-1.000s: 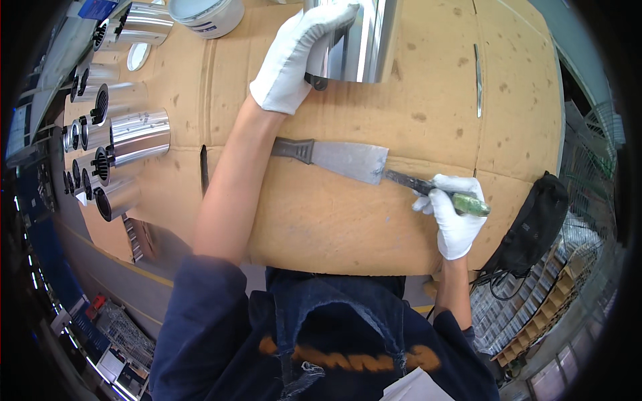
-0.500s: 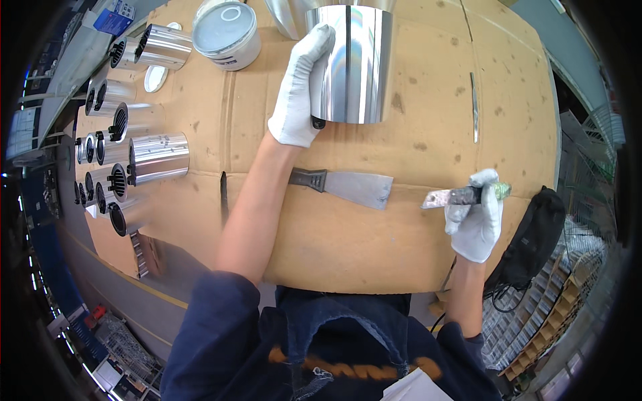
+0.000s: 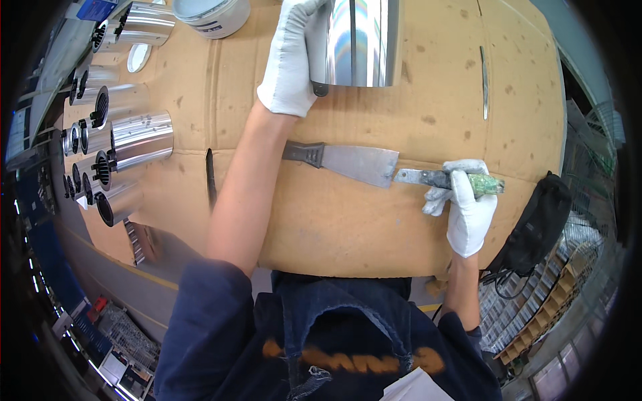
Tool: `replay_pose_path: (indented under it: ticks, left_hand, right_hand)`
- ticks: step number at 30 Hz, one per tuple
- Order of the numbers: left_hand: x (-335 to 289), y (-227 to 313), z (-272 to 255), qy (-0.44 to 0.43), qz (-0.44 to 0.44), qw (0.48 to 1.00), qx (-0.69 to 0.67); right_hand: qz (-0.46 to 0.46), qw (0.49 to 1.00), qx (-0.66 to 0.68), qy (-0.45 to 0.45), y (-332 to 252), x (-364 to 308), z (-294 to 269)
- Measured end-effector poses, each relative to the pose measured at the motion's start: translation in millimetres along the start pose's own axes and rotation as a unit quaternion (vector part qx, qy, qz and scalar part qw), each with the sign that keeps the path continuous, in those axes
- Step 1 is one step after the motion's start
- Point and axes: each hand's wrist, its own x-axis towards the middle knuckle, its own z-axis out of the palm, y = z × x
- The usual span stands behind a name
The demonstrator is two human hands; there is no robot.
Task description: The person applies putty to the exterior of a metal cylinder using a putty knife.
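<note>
I have the fingers of my right hand [image 3: 466, 208] closed around a green-handled tool [image 3: 484, 184], right of centre, and those of my left hand [image 3: 287, 67] gripping a shiny cylinder [image 3: 371, 50], upper centre. Mid-frame, a scraper [image 3: 360, 165] lies on the cardboard-covered desk [image 3: 334, 234]. I'd judge this a holding step; the next move calls for keeping the cylinder steady.

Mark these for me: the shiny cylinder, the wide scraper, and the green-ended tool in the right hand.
Shiny cylinder [image 3: 369, 48], head view: on its reflective side wall.
Wide scraper [image 3: 354, 164], head view: on its grey blade.
Green-ended tool [image 3: 438, 178], head view: on its dark middle section.
</note>
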Motion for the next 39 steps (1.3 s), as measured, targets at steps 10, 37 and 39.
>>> replay_pose_path:
  ticks: [10,37,39]
  left_hand:
    - [-1,0,1,-0.013,-0.007,1.000,-0.006]
    - [-13,8,9,-0.034,-0.036,0.992,0.113]
    - [-13,9,14,-0.004,-0.042,0.990,0.134]
  right_hand:
    - [0.007,1.000,0.007,0.012,-1,-4,2]
    - [-0.146,0.886,0.435,-0.059,-44,78,39]
    - [-0.167,0.886,0.422,-0.092,-37,86,37]
